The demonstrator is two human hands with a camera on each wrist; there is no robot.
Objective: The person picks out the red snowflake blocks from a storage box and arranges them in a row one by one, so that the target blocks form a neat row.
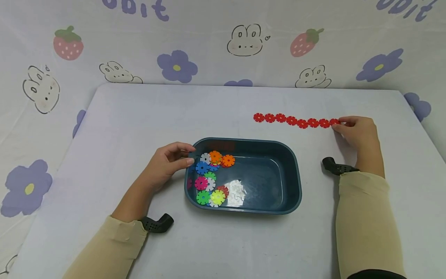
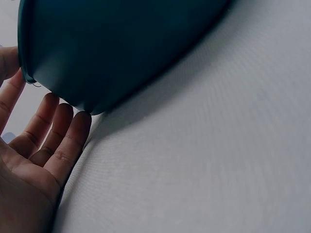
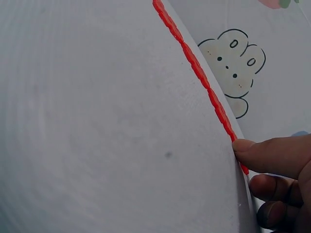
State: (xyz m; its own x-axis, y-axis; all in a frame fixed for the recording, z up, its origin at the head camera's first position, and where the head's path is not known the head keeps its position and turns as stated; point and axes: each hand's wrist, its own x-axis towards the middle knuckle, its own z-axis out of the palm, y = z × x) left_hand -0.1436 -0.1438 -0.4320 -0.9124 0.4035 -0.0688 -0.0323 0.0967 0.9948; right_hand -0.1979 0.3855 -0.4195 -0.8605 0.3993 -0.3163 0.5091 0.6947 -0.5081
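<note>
A row of several red notched plastic discs point(image 1: 291, 120), joined edge to edge in a chain, lies across the back right of the table. My right hand point(image 1: 360, 131) pinches its right end between thumb and fingers; in the right wrist view the thumb lies over the red chain point(image 3: 197, 68). My left hand point(image 1: 162, 164) holds the left rim of a dark blue-green plastic tray point(image 1: 258, 211), thumb and index finger at the edge. In the left wrist view, other fingertips touch the underside of the tray point(image 2: 112, 53).
Loose notched discs in orange, blue, green, pink, white and yellow point(image 1: 217, 197) are heaped at the tray's left end. The white table point(image 1: 139, 108) ends at a back edge against a cloth printed with rabbits, strawberries and flowers point(image 1: 177, 66).
</note>
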